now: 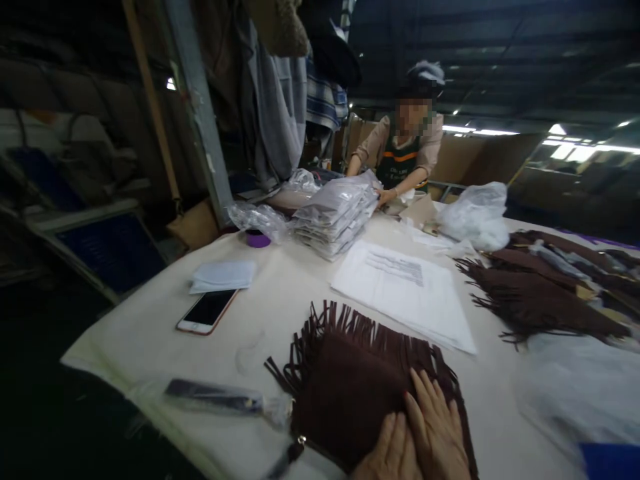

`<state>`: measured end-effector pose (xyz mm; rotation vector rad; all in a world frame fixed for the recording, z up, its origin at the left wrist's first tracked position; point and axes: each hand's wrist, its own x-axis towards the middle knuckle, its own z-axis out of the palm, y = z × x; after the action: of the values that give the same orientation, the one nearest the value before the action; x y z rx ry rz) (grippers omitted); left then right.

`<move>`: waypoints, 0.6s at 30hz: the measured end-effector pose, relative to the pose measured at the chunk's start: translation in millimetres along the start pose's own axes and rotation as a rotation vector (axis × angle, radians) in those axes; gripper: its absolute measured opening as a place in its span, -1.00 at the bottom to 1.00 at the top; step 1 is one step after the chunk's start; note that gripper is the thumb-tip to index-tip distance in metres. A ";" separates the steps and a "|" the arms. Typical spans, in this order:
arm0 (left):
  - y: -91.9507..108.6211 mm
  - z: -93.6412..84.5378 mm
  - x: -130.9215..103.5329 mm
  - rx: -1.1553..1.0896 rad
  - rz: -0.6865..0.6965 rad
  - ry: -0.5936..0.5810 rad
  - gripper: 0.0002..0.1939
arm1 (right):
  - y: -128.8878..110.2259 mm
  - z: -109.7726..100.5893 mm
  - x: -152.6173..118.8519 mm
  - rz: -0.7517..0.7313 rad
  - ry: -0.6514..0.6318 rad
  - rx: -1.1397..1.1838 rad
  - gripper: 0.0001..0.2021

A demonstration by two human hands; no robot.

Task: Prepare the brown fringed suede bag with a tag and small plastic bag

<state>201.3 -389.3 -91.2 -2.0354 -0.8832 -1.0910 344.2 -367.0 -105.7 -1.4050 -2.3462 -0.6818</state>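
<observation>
A dark brown fringed bag lies flat on the cream-covered table, its fringe spread toward the far side. My left hand rests on the bag's near right part, fingers stretched out flat. Beside it, touching, my right hand also presses flat on the bag with its fingers extended. At the bag's left corner is a metal zipper end. A dark strap in clear plastic wrap extends left from that corner.
A phone lies under folded white paper. Beyond are purple tape, stacked plastic-wrapped packages and flat white plastic bags. More brown fringed bags lie at right. Across the table, a person touches the packages.
</observation>
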 end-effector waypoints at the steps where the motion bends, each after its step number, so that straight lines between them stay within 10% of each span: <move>1: -8.1 -4.6 1.5 -0.026 0.017 -0.013 -0.69 | 2.3 0.5 -0.2 -0.056 -0.010 -0.013 -0.62; 4: -61.4 -41.2 9.0 -0.262 0.062 -0.221 -0.79 | 11.0 0.2 -3.0 -0.148 -0.052 -0.028 -0.63; 9: -159.1 -118.3 -8.3 -0.248 -0.572 -0.500 -0.80 | 15.6 2.9 -11.2 -0.080 -0.130 -0.077 -0.58; 14: -144.6 -141.4 -39.0 -0.447 -1.043 -0.747 -0.68 | 16.9 -0.8 -10.9 -0.106 -0.195 -0.059 -0.54; 18: -128.9 -135.8 -21.0 -0.783 -1.642 -0.864 -0.58 | 20.0 -0.7 -8.5 -0.185 -0.091 -0.077 -0.60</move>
<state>31.6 -430.4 -20.5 -2.1120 -3.3351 -1.3281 365.9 -365.5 -104.6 -1.2856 -2.5708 -0.7815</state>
